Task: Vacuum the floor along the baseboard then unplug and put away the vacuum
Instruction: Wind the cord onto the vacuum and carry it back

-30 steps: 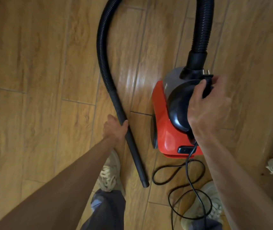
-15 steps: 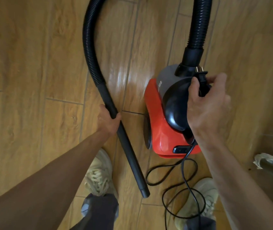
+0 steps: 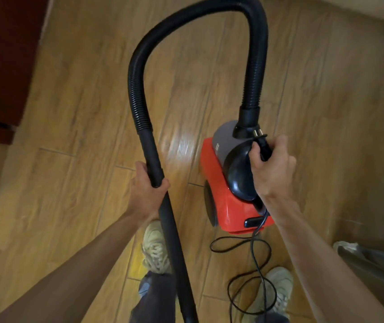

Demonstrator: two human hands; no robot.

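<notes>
The black wand [image 3: 168,220] is gripped by the left hand [image 3: 147,190], its fingers wrapped round it just below the ribbed hose [image 3: 136,89], which arches over to the red canister vacuum [image 3: 223,206]. The power plug [image 3: 262,146] is held in the curled fingers of the right hand [image 3: 273,174] at the vacuum's black top. The cord [image 3: 255,257] is looped on the wood-plank floor [image 3: 81,113] behind the vacuum, beside a beige shoe [image 3: 284,282].

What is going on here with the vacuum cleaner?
A person stands on a wooden floor over a red vacuum. The left hand grips the black wand, whose hose arches back to the machine. The right hand holds the plug against the vacuum's top handle, so it is unplugged. The cord lies in loose loops by the shoes.
</notes>
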